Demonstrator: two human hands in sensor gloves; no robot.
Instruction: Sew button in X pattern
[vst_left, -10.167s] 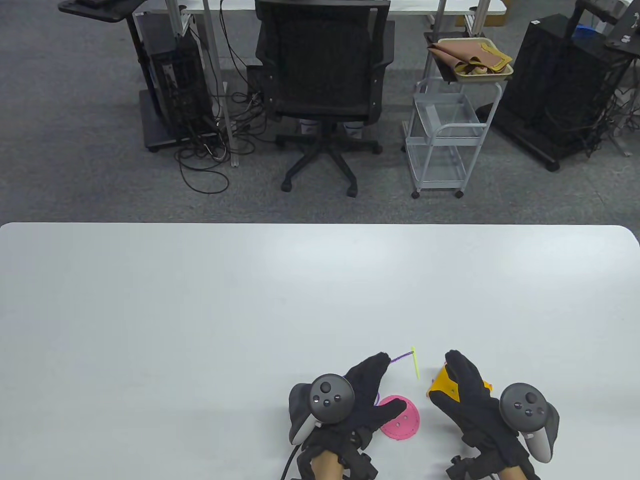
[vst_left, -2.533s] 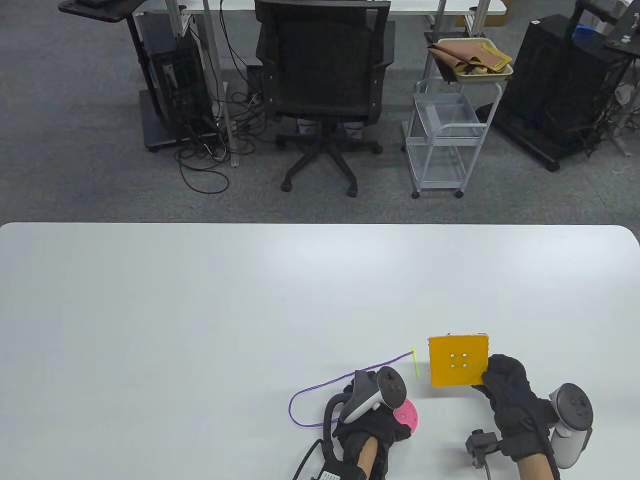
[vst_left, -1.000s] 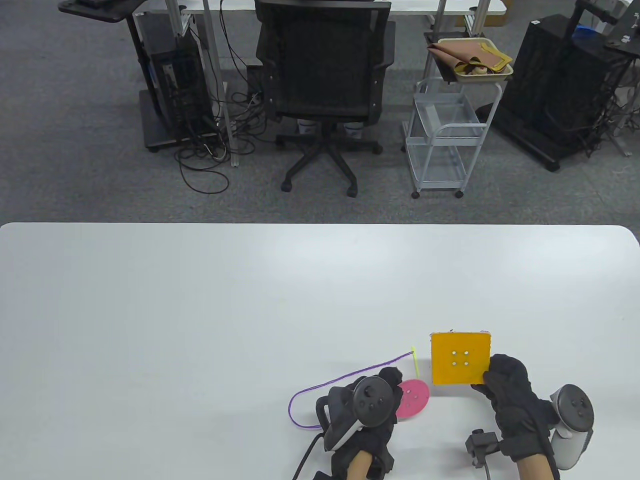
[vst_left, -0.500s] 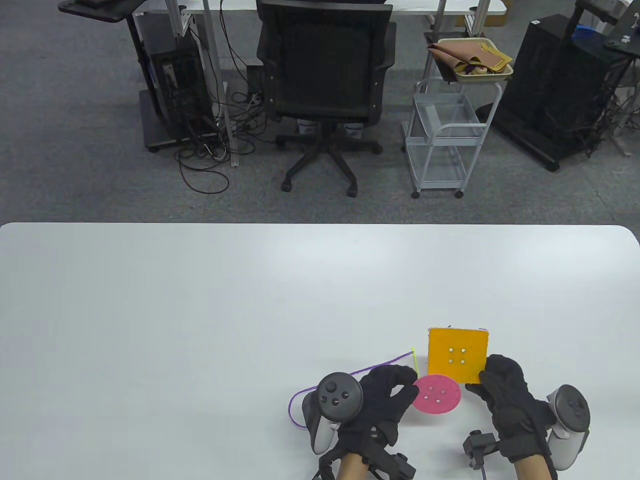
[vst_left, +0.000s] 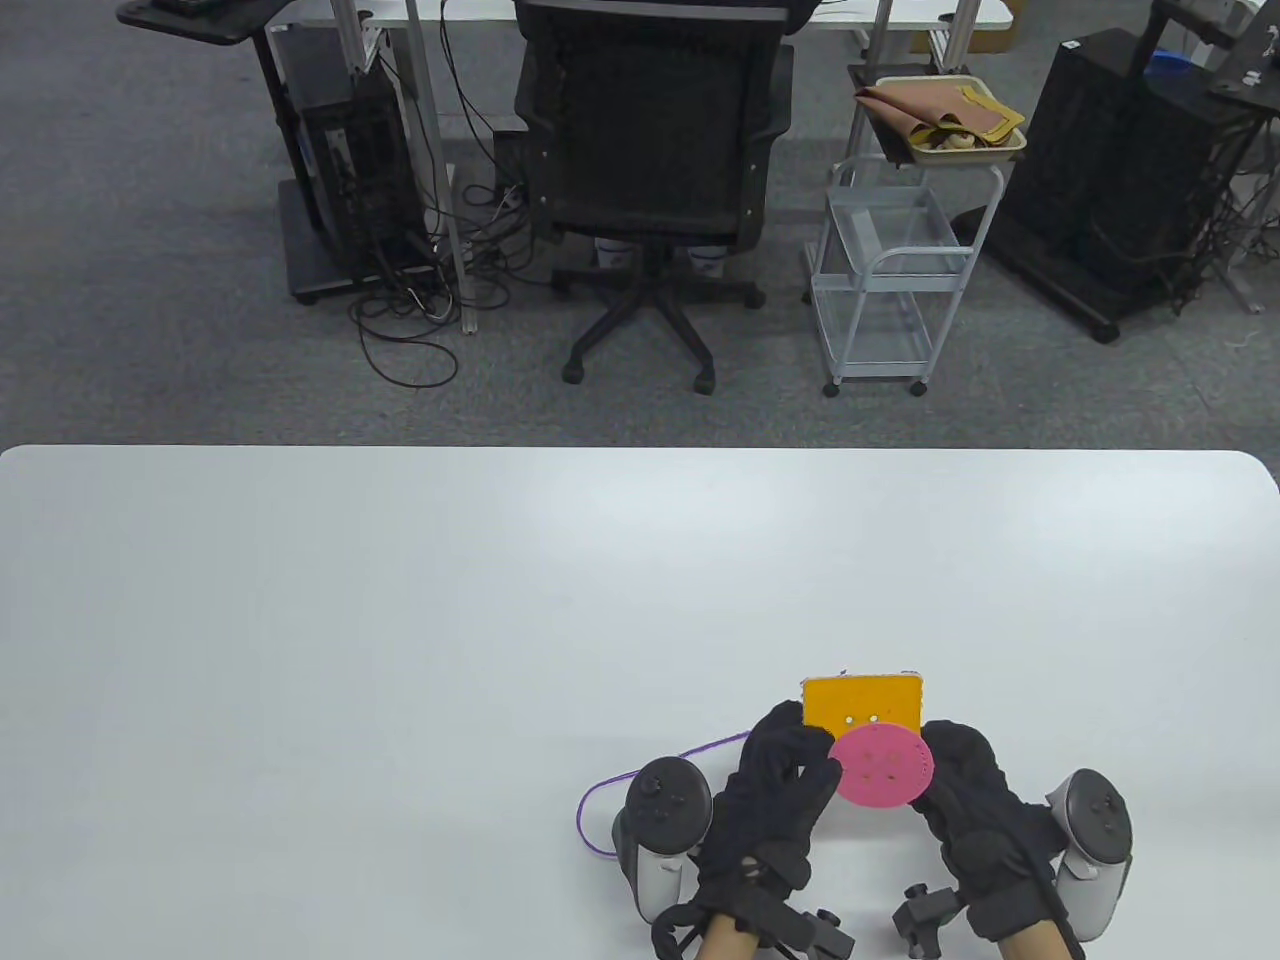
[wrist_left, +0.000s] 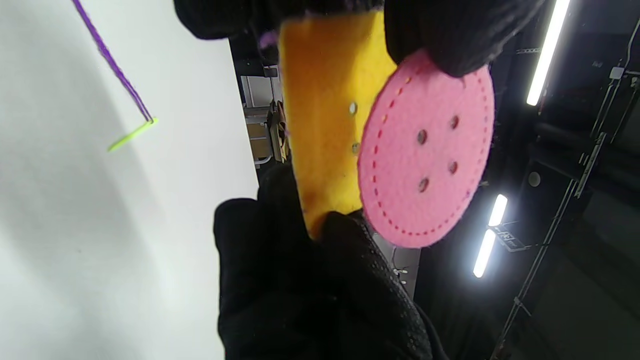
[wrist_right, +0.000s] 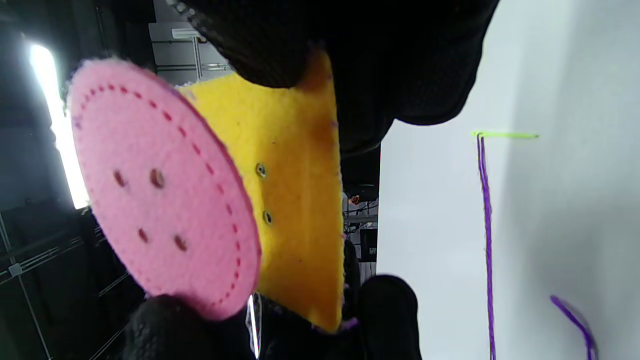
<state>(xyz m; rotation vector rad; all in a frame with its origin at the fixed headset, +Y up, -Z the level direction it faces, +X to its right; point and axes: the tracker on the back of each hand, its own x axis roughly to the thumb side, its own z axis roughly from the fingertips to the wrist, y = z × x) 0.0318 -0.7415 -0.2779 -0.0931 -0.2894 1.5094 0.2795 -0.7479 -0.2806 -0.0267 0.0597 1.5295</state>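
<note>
A pink felt button (vst_left: 884, 766) with several holes overlaps the lower front of a yellow felt square (vst_left: 862, 699), both raised off the table. My left hand (vst_left: 815, 752) pinches the button's left edge; in the left wrist view a fingertip (wrist_left: 440, 35) sits on the button (wrist_left: 425, 155). My right hand (vst_left: 935, 748) grips the square's right side, its fingers (wrist_right: 300, 45) curled round the yellow felt square (wrist_right: 295, 200). Two of the square's holes (wrist_right: 261, 170) show beside the button (wrist_right: 160, 200). A green needle (wrist_left: 132, 135) on purple thread (vst_left: 598, 812) lies on the table.
The white table (vst_left: 400, 600) stretches far to the left and back. The thread (wrist_right: 486, 225) loops on the table by my left wrist. Beyond the table's far edge stand an office chair (vst_left: 650, 150) and a white cart (vst_left: 885, 280).
My left hand lifted the pink button off the table and brought it right, against the yellow square. My right hand moved the square left and nearer. The needle is now hidden in the table view.
</note>
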